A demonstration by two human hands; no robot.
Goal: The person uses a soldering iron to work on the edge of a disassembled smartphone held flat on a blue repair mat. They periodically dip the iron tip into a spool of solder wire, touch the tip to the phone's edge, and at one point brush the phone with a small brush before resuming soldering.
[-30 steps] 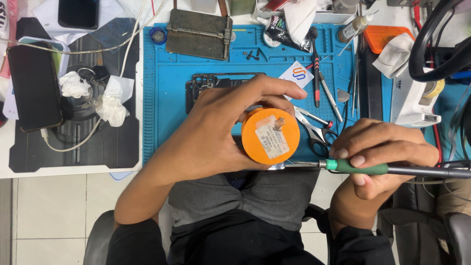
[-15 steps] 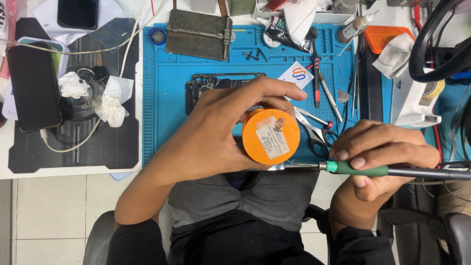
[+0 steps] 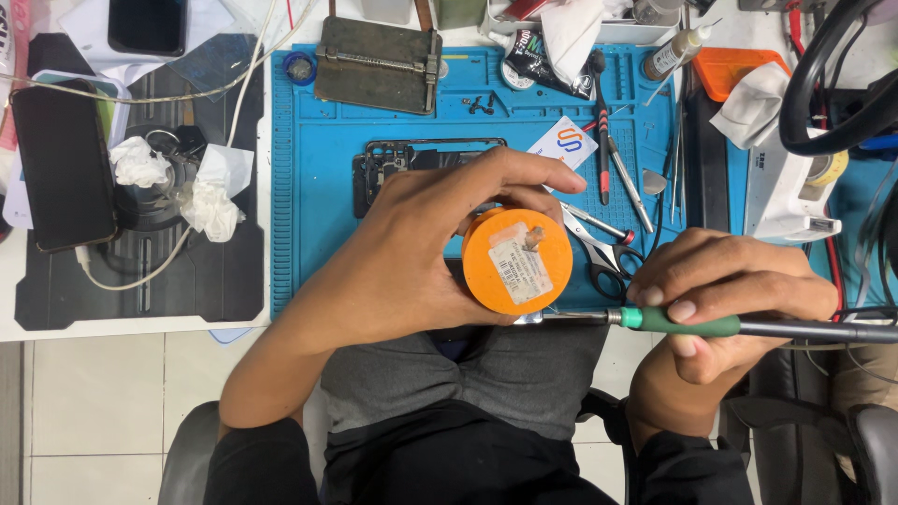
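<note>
almost nothing is moving since a second ago: the orange round container [image 3: 517,261] is sitting in the same spot above the lap, and the soldering iron [image 3: 692,324] is staying level under it. left hand [image 3: 440,248] is wrapping around the container from the left, fingers clamped on its side so the labelled flat face is pointing up at the camera. right hand [image 3: 734,295] is closing on the iron's green grip, pen-style, and the metal tip is reaching in just below the container, probably touching its lower edge, hard to tell. whatever is inside the container is hidden. behind the hands, an opened phone frame [image 3: 402,168] is lying on the blue work mat [image 3: 299,187], scissors [image 3: 599,248] just beside the container. an orange tray [image 3: 725,70] top right is holding a crumpled tissue.
</note>
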